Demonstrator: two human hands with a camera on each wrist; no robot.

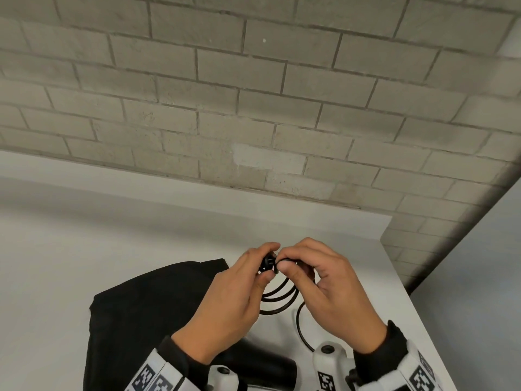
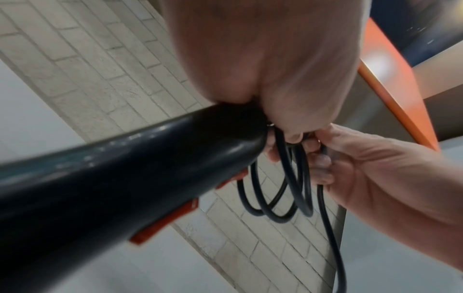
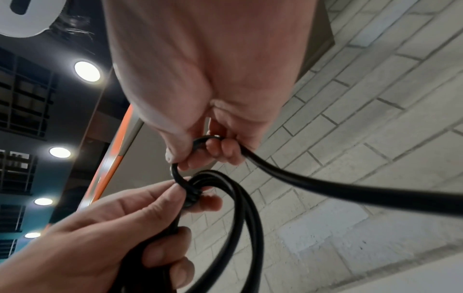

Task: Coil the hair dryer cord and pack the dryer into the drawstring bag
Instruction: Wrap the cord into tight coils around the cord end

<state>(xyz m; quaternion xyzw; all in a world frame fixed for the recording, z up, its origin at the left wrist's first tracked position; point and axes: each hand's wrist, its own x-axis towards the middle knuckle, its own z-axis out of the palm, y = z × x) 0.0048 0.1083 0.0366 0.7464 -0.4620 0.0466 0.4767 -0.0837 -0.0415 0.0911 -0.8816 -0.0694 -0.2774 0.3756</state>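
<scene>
1. Fingers of the left hand [image 1: 225, 303] curl round the gathered loops of the black cord [image 1: 277, 296] and pinch them near its plug end, just below the middle of the head view; the right wrist view shows the same grip, the left hand [image 3: 100, 237] coming in from the lower left of the frame with the cord [image 3: 240, 198] bundled in it.
2. Fingers of the right hand [image 1: 327, 289] curl round a strand of the cord right beside the left thumb, the two hands touching at the fingertips; in the left wrist view the right hand [image 2: 375, 168] holds the strands [image 2: 295, 178] from the right of the frame.
3. Several loops hang below the two hands, and one loose length runs down toward the bottom of the head view.
4. Lower in the head view, the black hair dryer [image 1: 262, 362] lies between the wrists, partly hidden by them; in the left wrist view its dark barrel [image 2: 125, 174] crosses the frame from the lower left.
5. A black drawstring bag [image 1: 146, 306] lies flat on the white desk [image 1: 84, 235] in the lower left, just beside the left hand.
6. Behind the desk, a pale brick wall [image 1: 253, 94] fills the upper half of the head view.
</scene>
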